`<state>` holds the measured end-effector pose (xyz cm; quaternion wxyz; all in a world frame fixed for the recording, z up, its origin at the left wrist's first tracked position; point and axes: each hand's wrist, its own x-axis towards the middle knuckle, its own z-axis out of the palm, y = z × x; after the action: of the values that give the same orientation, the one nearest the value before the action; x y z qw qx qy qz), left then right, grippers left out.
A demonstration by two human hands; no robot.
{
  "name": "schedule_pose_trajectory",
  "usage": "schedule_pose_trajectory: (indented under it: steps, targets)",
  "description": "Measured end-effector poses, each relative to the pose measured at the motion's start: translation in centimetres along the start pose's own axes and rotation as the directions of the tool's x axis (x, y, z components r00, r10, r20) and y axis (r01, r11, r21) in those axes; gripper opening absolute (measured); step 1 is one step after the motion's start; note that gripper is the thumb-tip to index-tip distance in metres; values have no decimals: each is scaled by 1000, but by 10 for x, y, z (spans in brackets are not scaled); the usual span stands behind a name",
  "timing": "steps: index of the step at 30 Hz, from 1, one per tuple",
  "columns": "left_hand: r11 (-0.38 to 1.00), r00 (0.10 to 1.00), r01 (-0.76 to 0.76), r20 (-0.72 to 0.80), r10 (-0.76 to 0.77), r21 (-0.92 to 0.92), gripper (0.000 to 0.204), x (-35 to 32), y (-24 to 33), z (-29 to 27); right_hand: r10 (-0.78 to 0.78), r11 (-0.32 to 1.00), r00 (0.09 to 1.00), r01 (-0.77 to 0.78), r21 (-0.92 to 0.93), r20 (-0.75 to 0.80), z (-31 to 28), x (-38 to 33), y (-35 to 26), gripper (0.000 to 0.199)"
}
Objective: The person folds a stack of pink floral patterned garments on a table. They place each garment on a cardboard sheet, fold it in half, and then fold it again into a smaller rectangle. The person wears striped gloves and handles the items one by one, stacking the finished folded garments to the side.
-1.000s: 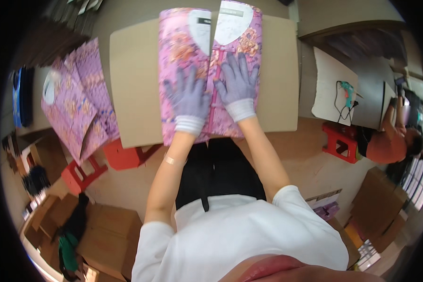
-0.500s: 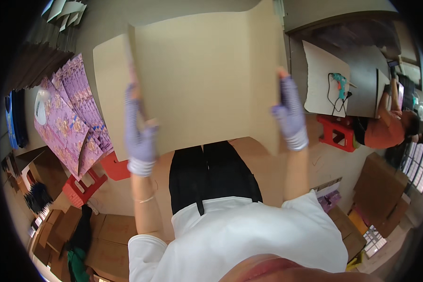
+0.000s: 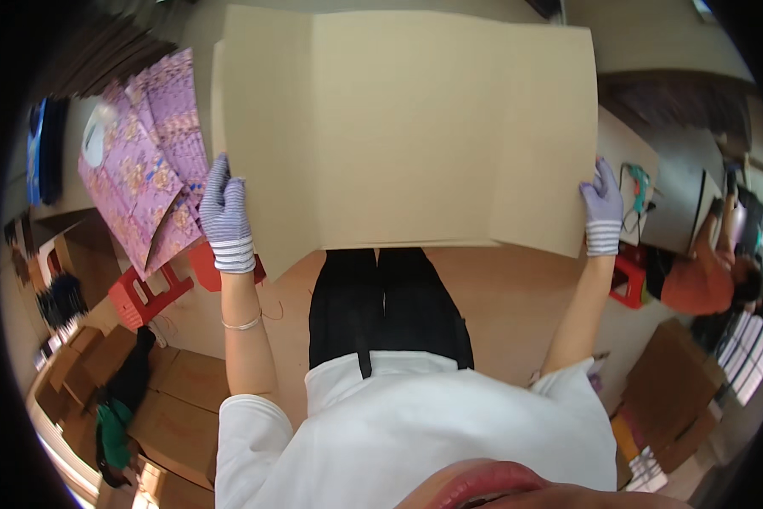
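Note:
A large tan cardboard sheet point(image 3: 403, 131) is stretched between my two hands, with a fold line near each side. Its left and right panels stand at an angle to the middle. My left hand point(image 3: 226, 212), in a striped purple-and-white glove, is closed on the sheet's left edge. On the opposite edge, my right hand point(image 3: 602, 204) grips in a matching glove with bare fingertips. The sheet covers part of the table behind it.
Purple flower-printed card pieces point(image 3: 140, 161) lie fanned at the left. Red stools point(image 3: 148, 297) stand below them. To the right are a teal glue gun point(image 3: 638, 185) with a black cord and a co-worker in an orange top point(image 3: 695, 284). Cardboard boxes point(image 3: 178, 416) are stacked at lower left.
My hands have moved apart, the left one leftward and the right one rightward. The cardboard's side panels have opened out wider. The surroundings have shifted slightly in view.

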<state>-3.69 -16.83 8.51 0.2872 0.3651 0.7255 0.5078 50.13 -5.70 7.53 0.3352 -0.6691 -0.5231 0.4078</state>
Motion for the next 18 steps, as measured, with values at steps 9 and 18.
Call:
schedule_pose_trajectory:
  steps: [9,18]
  targets:
    - [999,997,-48,-61,48,2,42,0,13,13,-694,381,715,464,-800,84,71,23,-36,58]
    - [848,840,-526,195,506,67,69,-16,-1,93,-418,860,758,508,-50,501,192,-47,-25,30]
